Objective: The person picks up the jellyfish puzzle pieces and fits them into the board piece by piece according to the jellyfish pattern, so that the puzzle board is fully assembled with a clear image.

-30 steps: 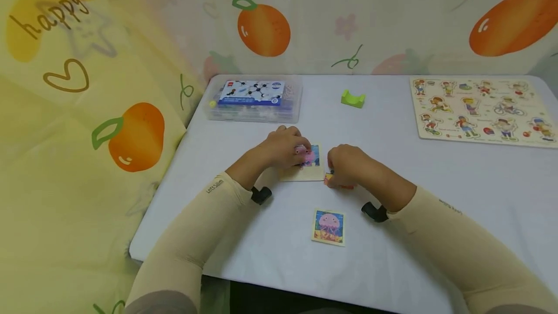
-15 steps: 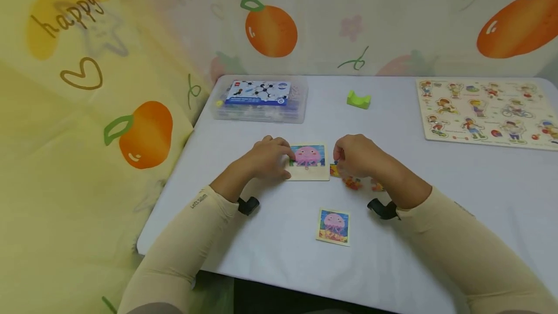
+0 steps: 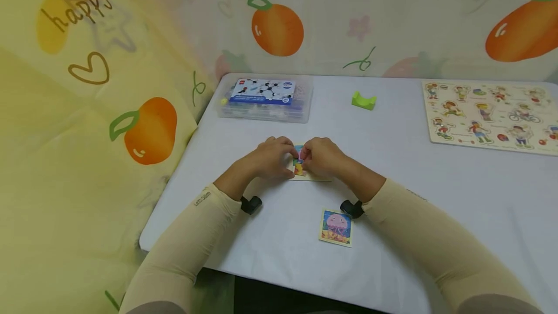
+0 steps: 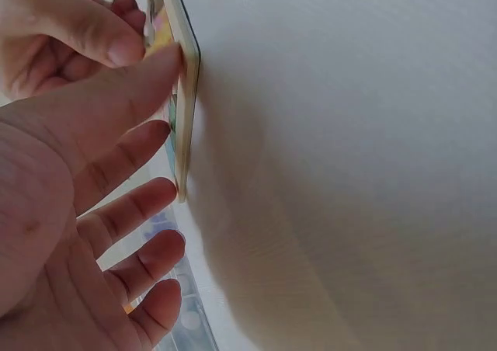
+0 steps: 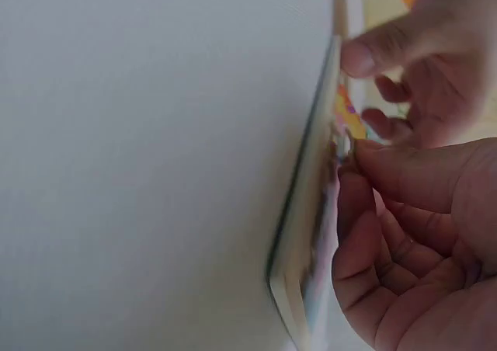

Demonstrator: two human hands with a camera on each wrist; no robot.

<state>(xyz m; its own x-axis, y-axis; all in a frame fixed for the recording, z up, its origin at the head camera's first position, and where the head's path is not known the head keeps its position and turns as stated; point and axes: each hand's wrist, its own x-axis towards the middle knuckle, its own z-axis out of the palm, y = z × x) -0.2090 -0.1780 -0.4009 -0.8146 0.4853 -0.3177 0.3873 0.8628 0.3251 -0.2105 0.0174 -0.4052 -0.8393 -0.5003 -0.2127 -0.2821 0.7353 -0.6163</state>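
Note:
A small pale wooden puzzle board (image 3: 313, 178) lies flat on the table, mostly covered by both hands. My left hand (image 3: 273, 158) is at its left side; in the left wrist view the thumb touches the board's edge and the other fingers are loosely spread. My right hand (image 3: 324, 156) is over the board. Its thumb and index finger pinch a small puzzle piece (image 5: 347, 151), whose picture is mostly hidden. A yellow and orange piece (image 3: 299, 168) shows between the hands. Nearer me lies a jellyfish picture card (image 3: 334, 229).
At the back left is a clear plastic case (image 3: 301, 103) with a blue and white molecule leaflet (image 3: 263, 92). A green curved block (image 3: 364, 101) stands at the back middle. A large picture board (image 3: 492, 115) lies at the right. A printed curtain (image 3: 327, 28) hangs behind.
My right hand has moved left from beside the board to over it, bringing a piece along. My left hand drew back left off the jellyfish picture and then stayed at the board's side.

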